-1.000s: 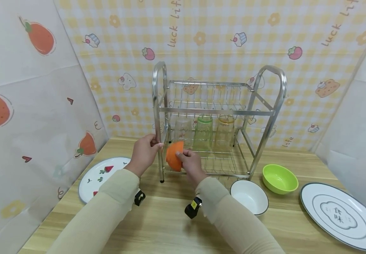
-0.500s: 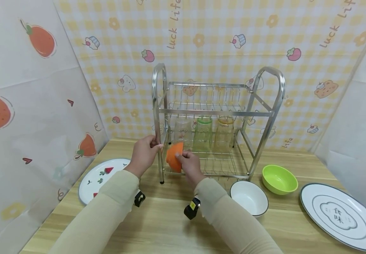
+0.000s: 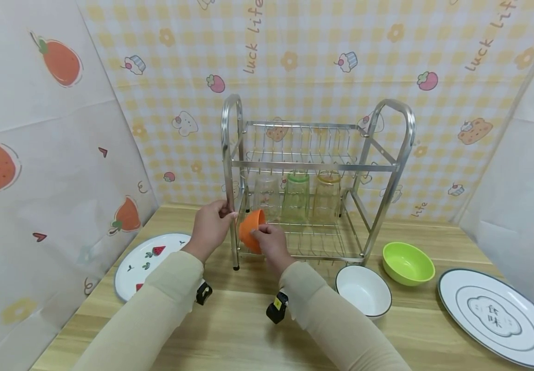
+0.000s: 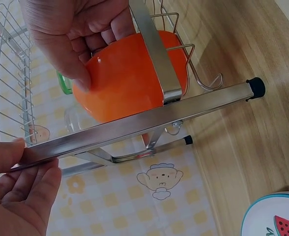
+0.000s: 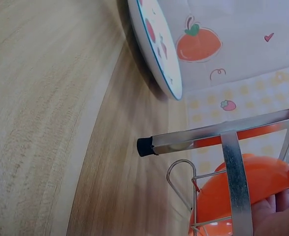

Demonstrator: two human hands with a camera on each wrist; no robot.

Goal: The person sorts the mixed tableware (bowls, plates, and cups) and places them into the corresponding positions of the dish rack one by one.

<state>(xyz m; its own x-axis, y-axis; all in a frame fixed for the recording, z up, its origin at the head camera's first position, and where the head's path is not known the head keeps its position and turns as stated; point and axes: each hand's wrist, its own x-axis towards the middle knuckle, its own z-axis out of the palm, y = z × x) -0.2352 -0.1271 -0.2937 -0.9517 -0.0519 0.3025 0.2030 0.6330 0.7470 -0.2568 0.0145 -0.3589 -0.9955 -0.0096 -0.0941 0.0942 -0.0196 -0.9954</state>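
An orange bowl stands tilted on its side at the left end of the metal dish rack's lower tier. My right hand pinches the bowl by its rim, the thumb on the outer wall in the left wrist view. My left hand grips the rack's front left post between thumb and fingers. Behind the bowl, a clear glass, a green glass and a yellow glass stand on the same tier. The right wrist view shows the bowl partly behind the rack's bar.
A white bowl, a lime-green bowl and a large white plate lie on the wooden table at the right. At the left, a plate with watermelon prints is partly behind the left sleeve.
The orange bowl has turned a little and shifted slightly left, so more of its opening shows. My right hand has shifted with it. My left hand stays on the post.
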